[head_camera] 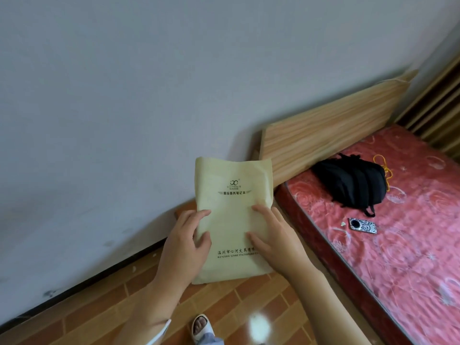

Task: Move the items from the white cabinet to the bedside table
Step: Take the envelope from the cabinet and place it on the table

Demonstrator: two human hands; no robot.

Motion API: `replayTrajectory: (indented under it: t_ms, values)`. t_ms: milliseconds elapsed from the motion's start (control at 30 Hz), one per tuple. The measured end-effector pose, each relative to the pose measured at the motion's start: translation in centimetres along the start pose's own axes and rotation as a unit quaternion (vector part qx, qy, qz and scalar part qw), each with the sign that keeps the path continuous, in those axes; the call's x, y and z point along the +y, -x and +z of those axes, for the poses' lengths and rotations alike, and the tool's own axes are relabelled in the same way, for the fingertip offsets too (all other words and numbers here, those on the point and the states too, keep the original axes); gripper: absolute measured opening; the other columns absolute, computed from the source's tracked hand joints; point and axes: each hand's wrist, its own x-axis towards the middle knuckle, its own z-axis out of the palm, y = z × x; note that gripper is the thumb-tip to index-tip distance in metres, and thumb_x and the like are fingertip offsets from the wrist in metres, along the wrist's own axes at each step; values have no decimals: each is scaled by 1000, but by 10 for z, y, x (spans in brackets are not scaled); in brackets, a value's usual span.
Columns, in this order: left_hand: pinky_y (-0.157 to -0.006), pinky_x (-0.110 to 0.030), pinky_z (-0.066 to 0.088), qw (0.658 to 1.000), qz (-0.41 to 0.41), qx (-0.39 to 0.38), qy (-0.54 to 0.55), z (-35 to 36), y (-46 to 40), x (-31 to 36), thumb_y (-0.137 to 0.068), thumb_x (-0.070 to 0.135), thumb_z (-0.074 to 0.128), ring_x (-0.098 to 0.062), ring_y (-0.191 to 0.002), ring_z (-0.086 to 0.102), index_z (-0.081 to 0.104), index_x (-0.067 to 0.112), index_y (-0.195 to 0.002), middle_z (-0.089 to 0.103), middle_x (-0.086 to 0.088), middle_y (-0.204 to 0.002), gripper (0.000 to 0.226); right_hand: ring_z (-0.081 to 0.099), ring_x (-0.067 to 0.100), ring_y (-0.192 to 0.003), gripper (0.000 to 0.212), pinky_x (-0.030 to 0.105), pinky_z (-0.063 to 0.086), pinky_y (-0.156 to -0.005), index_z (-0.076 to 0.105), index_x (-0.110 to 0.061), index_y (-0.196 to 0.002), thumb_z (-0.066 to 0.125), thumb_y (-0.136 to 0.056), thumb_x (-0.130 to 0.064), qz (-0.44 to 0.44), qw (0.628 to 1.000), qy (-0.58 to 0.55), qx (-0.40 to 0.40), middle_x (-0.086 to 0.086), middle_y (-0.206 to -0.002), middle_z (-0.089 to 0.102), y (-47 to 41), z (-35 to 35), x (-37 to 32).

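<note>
- Currently, a pale yellow non-woven fabric bag, flat and rectangular with dark printed logo and lettering, is held up in front of the grey-white wall, above the brown brick-pattern tiled floor.
- Left hand: grip closed on the bag's left edge, thumb lying across the front face; the other fingers are hidden behind the fabric.
- Right hand: fingers straight and spread flat against the front of the bag, right of centre; whether the thumb wraps the edge cannot be told.
- Bag stands roughly upright, slightly tilted; its lower edge hangs clear of the floor.
- Behind the bag's lower left corner a small brown wooden surface shows against the wall; most of it is hidden.
- To the right: bed with a red rose-patterned mattress and a light wooden headboard against the wall.
- On the mattress: a black fabric backpack, a yellow-orange cord just beside it, and a phone in a black-and-white patterned case nearer the camera.
- Bottom centre: a foot in a white open-toe slipper on the floor.
</note>
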Motion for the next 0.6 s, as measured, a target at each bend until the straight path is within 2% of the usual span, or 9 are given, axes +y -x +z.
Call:
replayTrajectory:
  t_ms: [233,467,600]
  values:
    - [-85,-35,58,997,-60,-37,-23,-9,-26,-60,-96,20,63,-2,-108,58,54,33,-137,50,21,-131,44,58,13,-104,58,41,52,-85,37,-44,-145,66,-94,-46,3,998,6,-58,-17,-128,47,-59,50,4]
    - [-74,-30,57,988,-120,-60,-75,10,-36,-123,-96,21,64,-4,-93,62,53,29,-141,48,22,-130,47,60,12,-101,59,39,54,-87,37,-43,-148,64,-96,-46,5,992,-4,-126,-14,-131,47,-115,109,25]
    - [-72,-24,59,981,-150,-76,-94,39,-46,-160,-96,22,65,4,-99,57,52,29,-142,45,23,-131,48,61,7,-95,57,36,60,-80,32,-48,-147,61,-97,-49,17,986,-8,-168,-17,-126,45,-147,144,59]
